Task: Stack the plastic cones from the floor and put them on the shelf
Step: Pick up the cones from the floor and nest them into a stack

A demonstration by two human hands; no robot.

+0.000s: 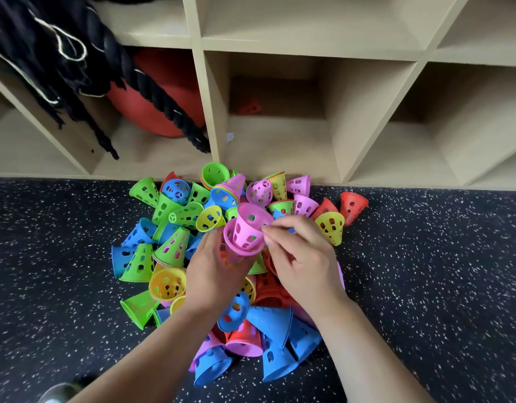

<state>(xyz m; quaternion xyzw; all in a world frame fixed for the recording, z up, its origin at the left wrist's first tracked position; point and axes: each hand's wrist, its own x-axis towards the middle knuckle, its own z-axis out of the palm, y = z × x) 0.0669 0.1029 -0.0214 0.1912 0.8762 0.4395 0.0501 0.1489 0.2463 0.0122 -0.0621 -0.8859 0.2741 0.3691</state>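
Shelf (309, 43): pale cubby unit along the far side. Its middle cubby holds one small red cone (250, 107) at the back. No stack stands in any cubby that shows.
Floor (439, 271): dark and speckled. It carries nearly all of the cones.
Left cubby: a red ball (134, 112) with a black rope (152, 94) draped across it. Neither belongs to the task.
Pile of cones (169, 245): on the floor just in front of the shelf, centre of view. Green, blue, yellow, pink and red, most of them tipped on their sides and loose. A few are already nested in short stacks, such as a mixed stack (227, 193) at the far edge.
Stray red cones (352, 206): at the right edge of the pile, loose.
Left hand (213, 271): fingers curl round the lower part of the pink stack (245, 239) and hold it above the middle of the pile, tilted.
Right hand (303, 263): thumb and forefinger (275, 228) pinch the rim of the top pink cone (251, 216), which sits partly seated on the stack.
Step in hand: probably seating one more pink cone on the held stack.
Done: a short pink stack and a few nested groups, with possibly one cone on the shelf.
Left: most of the work. The bulk of the pile is unstacked, and no stack is on the shelf yet.
Stage, by my reading: early.
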